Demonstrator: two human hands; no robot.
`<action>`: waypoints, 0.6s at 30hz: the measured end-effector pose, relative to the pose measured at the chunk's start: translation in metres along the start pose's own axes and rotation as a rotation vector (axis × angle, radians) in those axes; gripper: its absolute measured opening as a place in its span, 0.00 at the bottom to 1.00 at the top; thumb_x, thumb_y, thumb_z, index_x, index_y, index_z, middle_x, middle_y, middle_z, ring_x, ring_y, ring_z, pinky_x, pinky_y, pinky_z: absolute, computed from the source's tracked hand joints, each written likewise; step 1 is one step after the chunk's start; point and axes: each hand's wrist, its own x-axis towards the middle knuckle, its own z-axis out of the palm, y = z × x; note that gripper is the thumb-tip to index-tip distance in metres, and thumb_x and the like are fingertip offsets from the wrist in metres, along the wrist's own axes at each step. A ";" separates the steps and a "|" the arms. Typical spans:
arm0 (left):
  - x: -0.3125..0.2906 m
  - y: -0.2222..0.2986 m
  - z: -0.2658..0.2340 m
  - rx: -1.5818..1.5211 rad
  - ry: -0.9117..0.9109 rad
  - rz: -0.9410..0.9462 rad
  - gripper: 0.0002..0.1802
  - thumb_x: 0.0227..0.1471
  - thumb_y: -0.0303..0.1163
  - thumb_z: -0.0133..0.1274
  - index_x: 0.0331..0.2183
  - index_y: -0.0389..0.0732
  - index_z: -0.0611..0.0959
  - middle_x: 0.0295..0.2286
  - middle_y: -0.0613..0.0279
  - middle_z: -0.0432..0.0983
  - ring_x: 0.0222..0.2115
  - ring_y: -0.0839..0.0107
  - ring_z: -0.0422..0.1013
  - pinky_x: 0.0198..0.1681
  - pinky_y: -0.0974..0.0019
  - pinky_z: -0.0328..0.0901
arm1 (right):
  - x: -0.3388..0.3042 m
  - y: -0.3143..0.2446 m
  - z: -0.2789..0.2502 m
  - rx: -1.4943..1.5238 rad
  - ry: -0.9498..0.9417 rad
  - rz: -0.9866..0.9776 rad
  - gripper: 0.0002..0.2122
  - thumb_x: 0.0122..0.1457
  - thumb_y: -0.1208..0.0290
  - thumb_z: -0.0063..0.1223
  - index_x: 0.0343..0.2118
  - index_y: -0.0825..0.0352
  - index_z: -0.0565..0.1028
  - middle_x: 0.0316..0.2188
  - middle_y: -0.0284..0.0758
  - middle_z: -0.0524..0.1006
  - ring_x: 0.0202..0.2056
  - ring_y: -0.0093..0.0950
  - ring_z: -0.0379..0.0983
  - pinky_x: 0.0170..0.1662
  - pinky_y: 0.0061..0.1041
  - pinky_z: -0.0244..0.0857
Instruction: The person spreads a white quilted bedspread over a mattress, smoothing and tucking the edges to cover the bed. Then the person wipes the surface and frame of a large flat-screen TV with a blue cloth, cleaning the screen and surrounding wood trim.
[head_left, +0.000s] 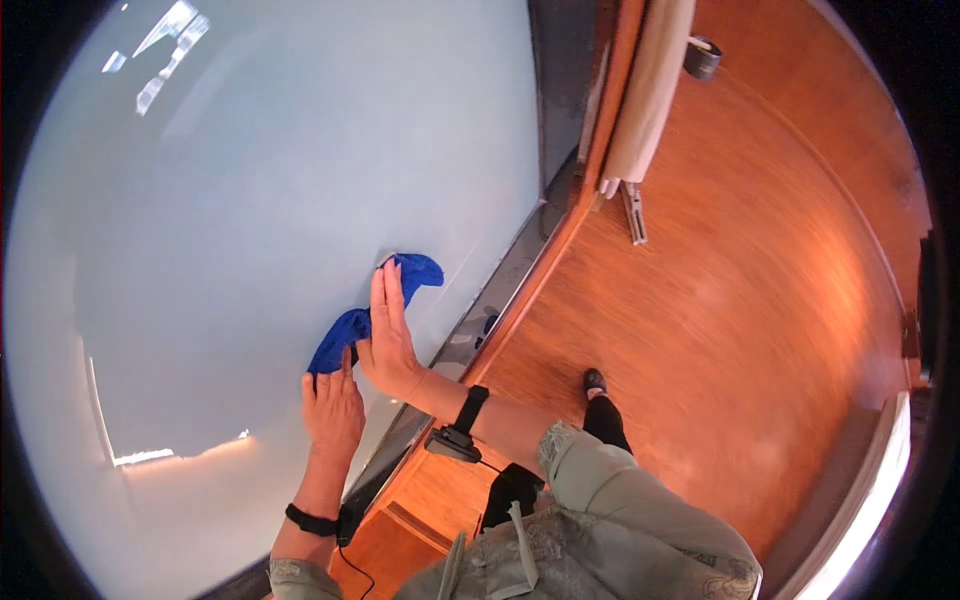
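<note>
A crumpled blue cloth lies against a large, pale, glossy panel on the left. My right hand presses the cloth to the panel, its fingers straight and close together across the middle. One end of the cloth sticks out to the right of those fingertips. Lower and to the left, my left hand holds the cloth's lower end with its fingertips, which are partly hidden there. Both wrists wear black straps; a small dark box sits at the right wrist.
A dark ledge with a wooden edge runs along the panel, with small blue bits on it. A pale rolled cloth and a metal bracket are at the upper right. Beyond lies wooden floor with a dark round container.
</note>
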 end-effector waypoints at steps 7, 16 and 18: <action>0.061 0.045 0.018 0.015 0.122 -0.094 0.38 0.47 0.41 0.54 0.57 0.36 0.65 0.52 0.55 0.66 0.46 0.59 0.64 0.58 0.46 0.48 | 0.037 0.071 -0.038 -0.187 -0.005 -0.217 0.39 0.41 0.80 0.42 0.62 0.78 0.50 0.63 0.55 0.45 0.65 0.55 0.38 0.65 0.50 0.27; 0.207 0.156 0.096 -0.061 0.396 0.073 0.41 0.44 0.37 0.57 0.59 0.36 0.63 0.33 0.62 0.69 0.38 0.66 0.65 0.57 0.56 0.52 | 0.106 0.255 -0.134 -0.347 0.308 -0.251 0.38 0.45 0.77 0.42 0.63 0.79 0.46 0.64 0.56 0.42 0.66 0.53 0.35 0.66 0.43 0.31; 0.200 0.161 0.121 -0.060 0.374 0.068 0.40 0.45 0.36 0.57 0.58 0.36 0.64 0.32 0.62 0.68 0.38 0.65 0.65 0.57 0.56 0.52 | 0.090 0.272 -0.131 -0.330 0.282 -0.275 0.38 0.46 0.76 0.41 0.62 0.79 0.45 0.64 0.56 0.41 0.65 0.54 0.34 0.66 0.45 0.30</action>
